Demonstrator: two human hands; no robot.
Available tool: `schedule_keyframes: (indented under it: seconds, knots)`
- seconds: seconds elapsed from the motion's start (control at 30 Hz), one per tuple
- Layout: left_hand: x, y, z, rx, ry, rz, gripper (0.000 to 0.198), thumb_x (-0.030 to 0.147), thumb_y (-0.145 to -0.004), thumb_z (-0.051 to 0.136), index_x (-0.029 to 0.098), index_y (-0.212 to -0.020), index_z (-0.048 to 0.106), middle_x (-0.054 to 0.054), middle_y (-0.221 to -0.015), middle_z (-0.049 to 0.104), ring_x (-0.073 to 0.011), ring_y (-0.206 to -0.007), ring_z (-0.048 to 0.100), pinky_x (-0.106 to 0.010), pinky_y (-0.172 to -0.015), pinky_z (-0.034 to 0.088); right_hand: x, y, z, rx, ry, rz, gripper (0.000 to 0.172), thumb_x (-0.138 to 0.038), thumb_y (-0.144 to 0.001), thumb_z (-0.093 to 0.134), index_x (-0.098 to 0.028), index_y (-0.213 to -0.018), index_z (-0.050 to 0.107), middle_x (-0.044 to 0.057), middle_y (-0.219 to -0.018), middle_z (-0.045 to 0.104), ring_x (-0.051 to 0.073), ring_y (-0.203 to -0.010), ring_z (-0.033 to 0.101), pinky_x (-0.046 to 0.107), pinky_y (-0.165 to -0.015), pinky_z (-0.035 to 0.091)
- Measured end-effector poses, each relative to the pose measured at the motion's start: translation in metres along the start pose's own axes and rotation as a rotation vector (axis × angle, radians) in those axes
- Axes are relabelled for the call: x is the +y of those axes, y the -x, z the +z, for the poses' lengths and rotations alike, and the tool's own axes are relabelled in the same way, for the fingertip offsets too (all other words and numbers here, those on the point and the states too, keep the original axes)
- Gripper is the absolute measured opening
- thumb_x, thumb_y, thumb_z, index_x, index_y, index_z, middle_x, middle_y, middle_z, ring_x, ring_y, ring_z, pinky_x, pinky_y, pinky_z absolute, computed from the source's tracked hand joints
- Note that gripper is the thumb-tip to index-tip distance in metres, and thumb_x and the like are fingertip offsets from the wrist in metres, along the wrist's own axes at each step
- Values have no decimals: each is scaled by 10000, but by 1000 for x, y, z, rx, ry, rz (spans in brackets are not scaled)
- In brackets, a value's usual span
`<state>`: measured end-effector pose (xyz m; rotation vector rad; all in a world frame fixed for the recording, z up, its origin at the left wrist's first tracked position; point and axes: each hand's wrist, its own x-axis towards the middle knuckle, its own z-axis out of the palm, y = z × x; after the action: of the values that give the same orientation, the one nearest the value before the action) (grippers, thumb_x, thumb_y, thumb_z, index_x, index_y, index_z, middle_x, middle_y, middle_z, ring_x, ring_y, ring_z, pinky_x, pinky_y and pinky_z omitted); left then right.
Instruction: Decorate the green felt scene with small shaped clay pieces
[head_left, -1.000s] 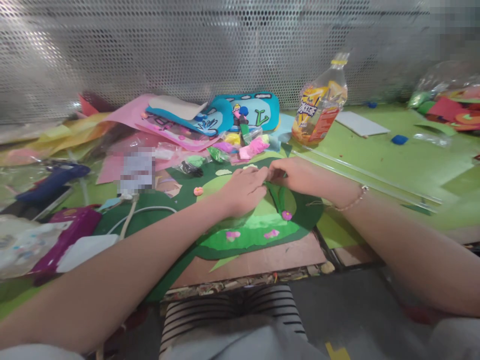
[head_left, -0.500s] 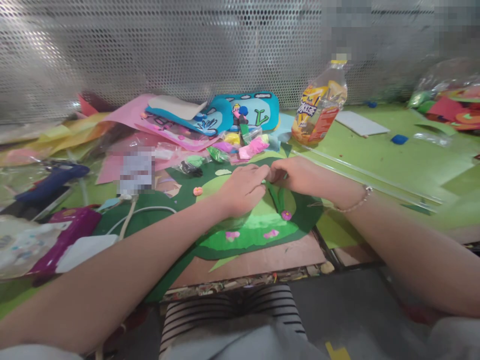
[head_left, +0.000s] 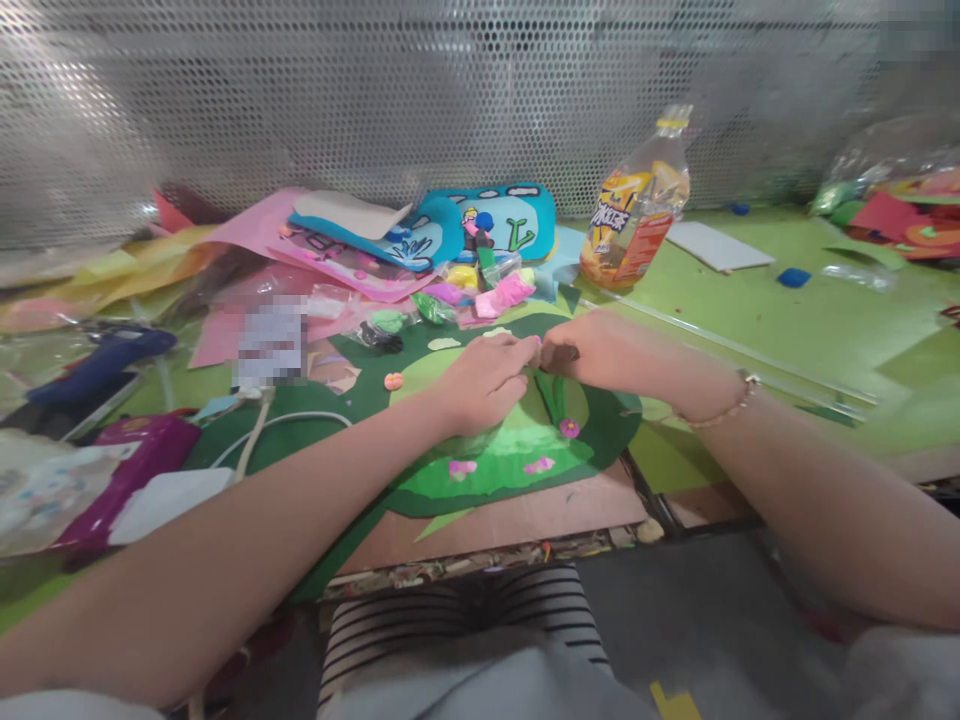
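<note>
My left hand (head_left: 484,382) and my right hand (head_left: 600,350) meet fingertip to fingertip over a green felt collage (head_left: 502,450) on the table. Both hands are curled in a pinch at the top of a dark green stem strip (head_left: 553,395) stuck on the collage. What sits between the fingers is too small to make out. A small pink flower (head_left: 569,428) lies at the foot of the stem. Two pale pink flowers (head_left: 499,467) lie lower on the light green band. A bracelet (head_left: 731,400) circles my right wrist.
A tilted plastic bottle with an orange label (head_left: 631,215) stands behind my right hand. Pink, blue and yellow felt pieces (head_left: 420,240) pile up at the back. A magenta case (head_left: 139,465), a white cable (head_left: 277,425) and a blue glue gun (head_left: 105,360) lie left. Perforated metal mesh (head_left: 450,90) closes the back.
My hands stay pinched together at the stem top. My right wrist has shifted slightly to the right, and the view has drifted a little.
</note>
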<state>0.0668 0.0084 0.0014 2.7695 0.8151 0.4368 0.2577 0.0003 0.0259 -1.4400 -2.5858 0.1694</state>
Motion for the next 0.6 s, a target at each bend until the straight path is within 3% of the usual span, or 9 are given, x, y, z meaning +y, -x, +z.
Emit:
schedule_keyframes:
  seconds: [0.27,0.6]
  knots:
    - [-4,0,3,28,-8,-32,253,193,-805,259,174,-980,440,-85,-974,544,-222,-941,477,-399,-869,363,3,-3,3,29,-47,1,194,-63,-702,484,-189,-745,625,33,-754,692,148,-663,609,253,-579,413]
    - [-1,0,2,28,-9,-21,249,198,-790,258,163,-936,457,-90,-917,538,-229,-898,480,-408,-837,374,6,-4,5,10,-38,1,164,-95,-718,479,-189,-748,610,40,-770,695,164,-684,619,264,-588,414]
